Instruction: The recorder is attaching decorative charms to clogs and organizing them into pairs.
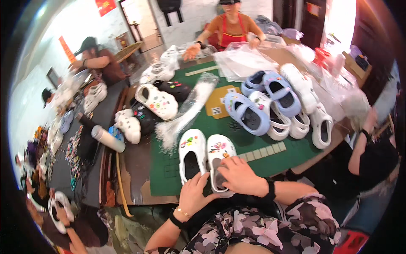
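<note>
This was a small shoe workshop, by the look of it.
White and blue clogs [198,146], some dotted with colourful charms [219,146], crowded a green-topped table [163,186] beside loose plastic bags [245,61]. Small bright pieces [75,155] lay strewn over a dark second table [108,106], and several people were gathered around, one in a red apron [232,37].

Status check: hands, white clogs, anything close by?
Left hand at heels of white clogs; right hand at the right one's opening. Pair side by side, toes away, charms on. Clear plastic beyond the toes, leftward.
</note>
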A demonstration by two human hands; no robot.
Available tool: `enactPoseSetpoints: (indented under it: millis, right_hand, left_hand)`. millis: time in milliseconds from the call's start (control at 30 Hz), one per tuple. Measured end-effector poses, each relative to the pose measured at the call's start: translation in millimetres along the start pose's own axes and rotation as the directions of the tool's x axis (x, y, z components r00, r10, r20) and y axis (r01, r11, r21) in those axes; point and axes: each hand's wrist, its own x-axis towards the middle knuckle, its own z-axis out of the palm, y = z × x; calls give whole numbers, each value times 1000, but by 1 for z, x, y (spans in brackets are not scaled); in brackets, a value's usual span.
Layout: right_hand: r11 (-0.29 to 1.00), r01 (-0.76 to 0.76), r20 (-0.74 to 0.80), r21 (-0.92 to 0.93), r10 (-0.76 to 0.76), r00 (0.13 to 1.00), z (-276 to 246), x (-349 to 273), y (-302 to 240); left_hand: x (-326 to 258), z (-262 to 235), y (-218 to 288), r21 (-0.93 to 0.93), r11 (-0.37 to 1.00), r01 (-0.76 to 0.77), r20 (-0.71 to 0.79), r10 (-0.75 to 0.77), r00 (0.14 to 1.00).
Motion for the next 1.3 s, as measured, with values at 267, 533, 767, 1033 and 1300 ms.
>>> enactPoseSetpoints:
  millis: [267,533,767,1033,1300]
  right_hand:
    - [994,44,-44,-98,-48,998,33,17,3]
    - [732,-93,-123,675,236,964,-60,28,13]
    - [913,-125,-853,388,407,328,-209,20,164]
    - [889,-355,-703,290,449,552,-164,-17,152]
    - [934,-87,167,347,30,986,-15,-22,36]
  left_hand:
    - [-4,24,6,117,993,32,-119,-18,993]
    - [-4,37,9,156,975,156,-215,-121,969]
    - [8,25,6,53,993,110,-184,-99,978]
    - [-16,-16,-5,-13,992,126,-188,-126,974]
    - [-25,-42,-21,79,986,149,-151,-136,979]
